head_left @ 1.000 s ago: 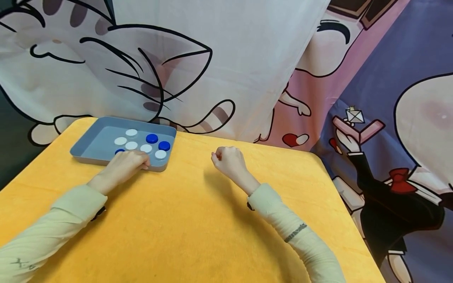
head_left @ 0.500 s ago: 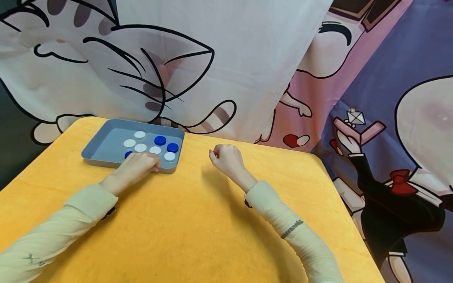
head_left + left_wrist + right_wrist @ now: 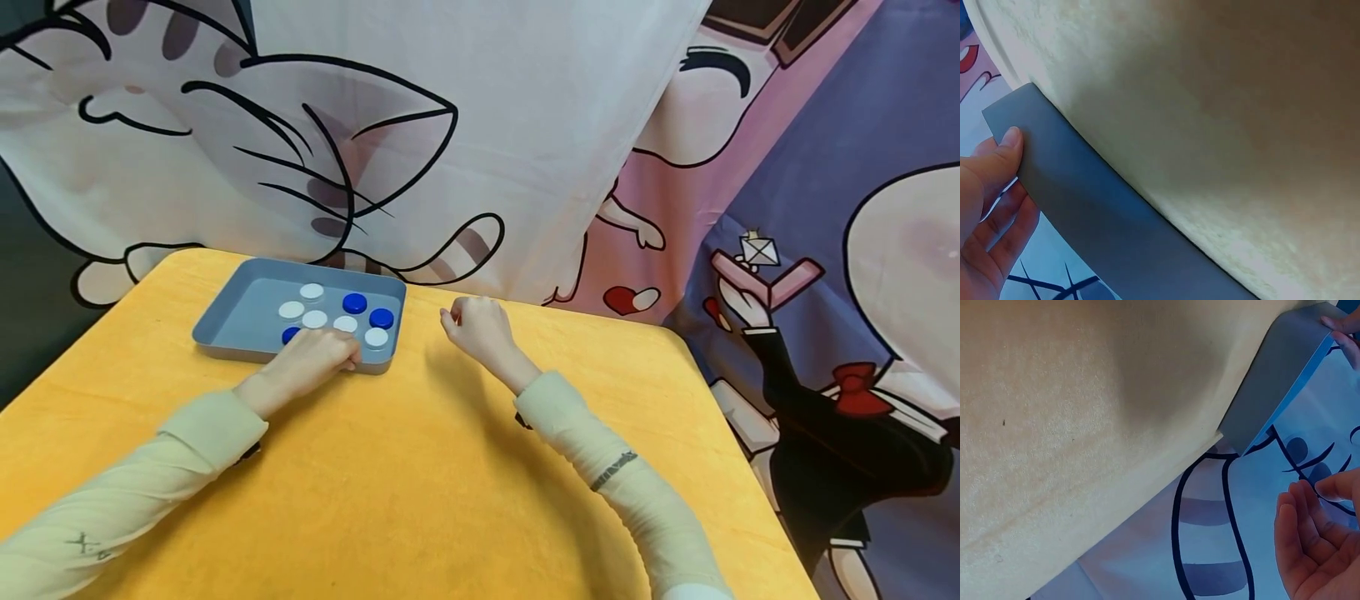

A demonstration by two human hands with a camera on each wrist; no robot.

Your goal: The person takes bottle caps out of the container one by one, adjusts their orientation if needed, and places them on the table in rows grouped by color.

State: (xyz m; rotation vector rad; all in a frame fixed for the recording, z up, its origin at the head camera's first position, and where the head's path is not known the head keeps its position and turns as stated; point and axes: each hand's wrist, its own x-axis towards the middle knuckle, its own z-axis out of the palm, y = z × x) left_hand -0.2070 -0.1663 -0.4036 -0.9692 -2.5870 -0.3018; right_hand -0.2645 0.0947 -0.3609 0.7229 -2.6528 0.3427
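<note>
"Blue-grey, that tray [image 3: 247, 312], sitting near the far edge of the yellow table [image 3: 450, 483], left of the middle. Which way does it run?"

"Long axis side to side, its right end angled slightly toward the near side."

"And the hands?"

"The left hand [image 3: 313, 362] pinches the near wall, close to the right corner, thumb outside, fingers inside. The right hand [image 3: 480, 329] hangs over the table just beyond the tray's right end, fingers loosely curled; whether its thumb touches them, I can't quite tell."

"What's it carrying?"

"Five white discs [image 3: 315, 319] and three blue discs [image 3: 355, 303], mostly toward the right end, one blue partly hidden behind the left hand."
</note>
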